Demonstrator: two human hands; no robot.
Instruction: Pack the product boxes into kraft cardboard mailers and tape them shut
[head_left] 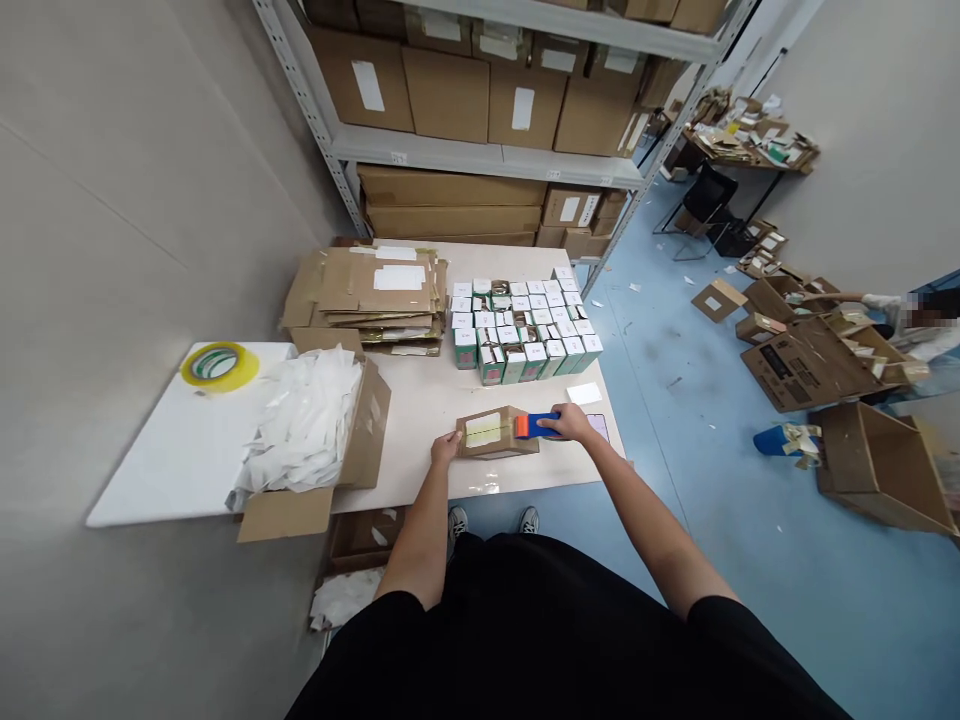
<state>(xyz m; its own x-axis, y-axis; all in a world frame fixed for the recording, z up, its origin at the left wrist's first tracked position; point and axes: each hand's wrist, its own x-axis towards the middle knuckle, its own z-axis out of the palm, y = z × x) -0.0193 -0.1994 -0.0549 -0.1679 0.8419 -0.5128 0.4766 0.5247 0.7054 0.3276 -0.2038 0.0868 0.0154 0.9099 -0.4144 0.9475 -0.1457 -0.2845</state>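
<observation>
**Tape dispenser (534, 426) against a small cardboard box (499, 433)**

The right hand (566, 422) is closed in a firm grip over the dispenser's blue handle, and its orange head touches the right end of the box. The left hand (446, 447) rests on the box's left end in an open grip. The box sits near the front edge of the desk (420, 445), right of centre, with a pale label and a line of tape across its top.

Behind it, rows of white-topped green cartons (525, 335) fill the back right corner of the desk. A stack of flattened cardboard (367, 295) lies at the back left. A white slip of paper (583, 393) lies just behind the dispenser, near the right edge. Past the left edge, an open carton of white wrappers (300, 425) overlaps a white board (150, 460) carrying a roll of yellow tape (219, 366). Steel shelving (480, 150) stacked with brown cartons rises beyond the desk. Far right, a co-worker's arm (881, 300) extends over opened boxes (814, 360) on the blue floor (690, 450).
</observation>
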